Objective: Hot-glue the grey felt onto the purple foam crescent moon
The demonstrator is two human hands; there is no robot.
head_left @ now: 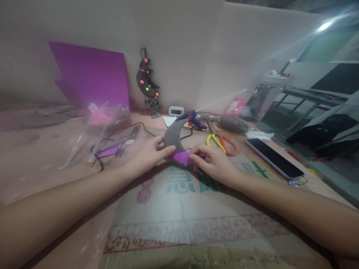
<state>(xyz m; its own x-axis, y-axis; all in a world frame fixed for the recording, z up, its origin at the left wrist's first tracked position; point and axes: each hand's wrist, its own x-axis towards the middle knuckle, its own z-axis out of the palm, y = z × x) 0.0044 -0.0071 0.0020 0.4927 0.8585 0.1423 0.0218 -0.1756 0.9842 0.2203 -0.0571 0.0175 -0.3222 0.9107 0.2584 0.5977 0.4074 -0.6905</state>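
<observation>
A purple crescent-moon cutout (pixel 181 157) is held above the cardboard, its upper part wrapped in grey yarn (pixel 174 135). My left hand (pixel 157 149) grips the crescent by its left side, with the thumb across the front near the lower edge of the wrapping. At the bare purple end, my right hand (pixel 209 160) has thumb and finger pinched together. A thin strand of grey yarn seems to run from the wrapping to those fingertips, though the fingers hide most of it. Just behind the crescent lies a blue glue gun (pixel 198 122) with a long glue stick in it.
Scissors (pixel 221 144) with yellow and orange handles and a phone (pixel 273 158) lie to the right. A grey yarn skein (pixel 232 124) and a small digital clock (pixel 176 111) sit behind. Purple sheets (pixel 95 78) and a decorated moon hanging (pixel 147 80) are against the wall. Printed cardboard (pixel 168 224) covers the front.
</observation>
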